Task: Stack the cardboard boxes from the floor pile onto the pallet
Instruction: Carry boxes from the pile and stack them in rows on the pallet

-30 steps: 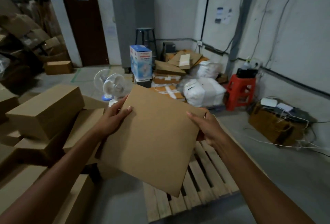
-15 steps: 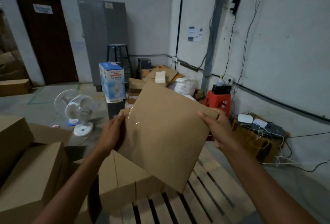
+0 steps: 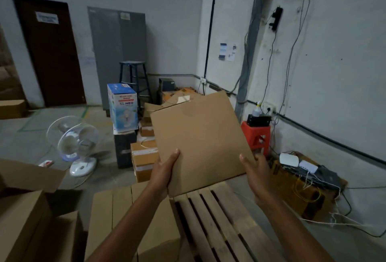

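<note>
plain brown cardboard box (image 3: 200,142), flat face up, btwn hands (image 3: 211,173)

The pallet (image 3: 221,220) is lying bare down its middle; a stacked box (image 3: 133,217) is blocking its left side, a cable-strewn carton (image 3: 300,197) standing near its right.

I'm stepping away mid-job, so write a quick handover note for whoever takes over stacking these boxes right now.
Left hand: grips the near left edge of the cardboard box, thumb on top.
Right hand: grips its near right corner.
The box is in the air, tilted, above the wooden pallet, not yet set down.
A second box lies at the pallet's left side; whether it rests on the slats cannot be told.
Left to do: set this box down, then bring over the floor pile on the left.
</note>
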Motion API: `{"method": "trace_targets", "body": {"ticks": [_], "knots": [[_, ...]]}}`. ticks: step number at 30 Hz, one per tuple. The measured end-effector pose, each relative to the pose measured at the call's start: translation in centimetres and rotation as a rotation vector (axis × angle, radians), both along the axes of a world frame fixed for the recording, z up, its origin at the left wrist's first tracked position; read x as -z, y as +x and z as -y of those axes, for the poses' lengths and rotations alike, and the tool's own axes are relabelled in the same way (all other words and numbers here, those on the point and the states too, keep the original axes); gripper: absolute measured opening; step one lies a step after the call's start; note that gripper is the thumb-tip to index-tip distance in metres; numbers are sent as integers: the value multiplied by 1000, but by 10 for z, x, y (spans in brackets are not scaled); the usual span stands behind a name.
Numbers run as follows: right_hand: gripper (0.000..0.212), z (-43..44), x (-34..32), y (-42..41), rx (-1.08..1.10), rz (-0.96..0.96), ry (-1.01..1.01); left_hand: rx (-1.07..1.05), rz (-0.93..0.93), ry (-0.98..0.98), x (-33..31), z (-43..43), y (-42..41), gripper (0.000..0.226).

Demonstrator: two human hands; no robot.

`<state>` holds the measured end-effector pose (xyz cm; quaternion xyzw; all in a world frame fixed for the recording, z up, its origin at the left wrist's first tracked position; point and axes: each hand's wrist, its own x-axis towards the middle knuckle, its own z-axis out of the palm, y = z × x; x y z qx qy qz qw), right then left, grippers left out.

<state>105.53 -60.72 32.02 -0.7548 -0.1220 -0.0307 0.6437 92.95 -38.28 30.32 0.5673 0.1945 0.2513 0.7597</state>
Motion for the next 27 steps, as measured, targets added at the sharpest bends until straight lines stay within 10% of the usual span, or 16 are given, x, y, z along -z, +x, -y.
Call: {"method": "trace_targets", "body": {"ticks": [5, 12, 20, 27], "knots": [[43, 31, 15, 74, -125, -17, -166, 9, -77, 179, -9, 19, 67, 59], [73, 46, 13, 198, -201, -100, -175, -46, -236, 299, 3, 55, 147, 92], [83, 17, 33, 280, -333, -142, -338, -187, -327, 168, 45, 73, 195, 59], [51, -21, 93, 300, -373, -209, -263, -232, -334, 75, 111, 49, 217, 73]]}}
